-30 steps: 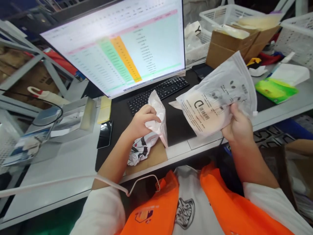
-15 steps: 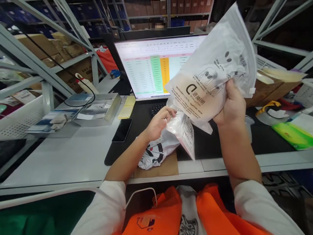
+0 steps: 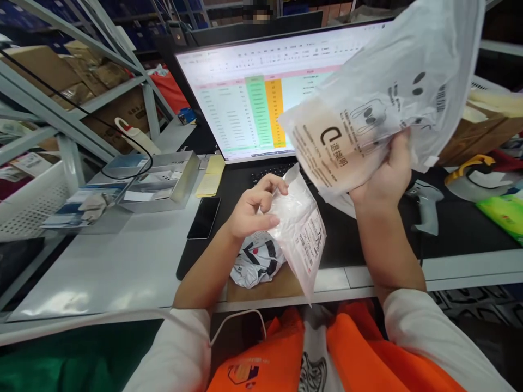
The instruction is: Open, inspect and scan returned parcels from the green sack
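Observation:
In my right hand (image 3: 384, 171) is a large frosted zip bag (image 3: 368, 103), gripped near its lower side. It carries black printing, and something beige shows through its lower part. My left hand (image 3: 257, 207) pinches a smaller clear plastic bag (image 3: 300, 228) by its upper left side. A printed label faces me on that bag, and its lower corner hangs over the desk's front edge. Behind and below my left hand a crumpled white bag (image 3: 257, 258) with black marks lies on a piece of brown cardboard (image 3: 261, 288).
A monitor (image 3: 229, 103) showing a spreadsheet stands behind the hands. Left of them lie a phone (image 3: 204, 218), yellow notes (image 3: 210, 177) and a grey box of papers (image 3: 163, 185). On the right are a barcode scanner (image 3: 427, 207), a tape dispenser (image 3: 476, 174) and a green packet (image 3: 502, 215).
My right hand has moved the frosted bag right, closer to me. The smaller bag in my left hand has come clear of it and hangs lower. The scanner is now uncovered.

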Demonstrator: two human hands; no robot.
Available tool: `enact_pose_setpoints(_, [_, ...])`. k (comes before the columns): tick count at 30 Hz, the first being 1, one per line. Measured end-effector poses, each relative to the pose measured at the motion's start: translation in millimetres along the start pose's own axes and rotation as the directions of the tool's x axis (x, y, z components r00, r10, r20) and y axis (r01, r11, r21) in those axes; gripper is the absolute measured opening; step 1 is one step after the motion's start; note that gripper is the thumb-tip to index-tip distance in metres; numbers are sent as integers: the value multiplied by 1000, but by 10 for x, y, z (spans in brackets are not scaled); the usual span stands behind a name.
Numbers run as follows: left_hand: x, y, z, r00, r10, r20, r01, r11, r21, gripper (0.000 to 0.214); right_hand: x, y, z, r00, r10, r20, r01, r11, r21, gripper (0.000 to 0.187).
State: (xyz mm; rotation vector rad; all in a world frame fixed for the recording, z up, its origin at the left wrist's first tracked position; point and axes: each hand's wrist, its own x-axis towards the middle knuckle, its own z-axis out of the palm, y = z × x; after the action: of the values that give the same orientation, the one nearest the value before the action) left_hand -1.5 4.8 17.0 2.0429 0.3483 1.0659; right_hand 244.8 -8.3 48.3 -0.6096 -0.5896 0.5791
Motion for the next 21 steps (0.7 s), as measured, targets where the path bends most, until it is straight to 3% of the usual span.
enact_pose_setpoints(3, [48,38,57,998,-69,-14,70,994,80,54,36,33,-18,997,-77,-19,77,996,-36,29])
enact_pose_setpoints(6, [75,12,152,992,-97,-74,105,988,111,42,25,39,-13,998,-65,18,67,987,-146,30])
enact_pose_setpoints(11, [39,-171,274,981,-106,-164,102,994,-33,20,-76,-34,53,998,-60,34,62,995,-78,37])
enact_pose_setpoints(16, [29,-262,298,957,-270,-110,240,944,-228,57,-135,-48,66,999,7,52,-3,996,-84,42])
enact_pose_setpoints(21, [43,-301,289,930,-348,-121,297,903,-311,62,-150,111,21,995,-85,46,90,989,-117,44])
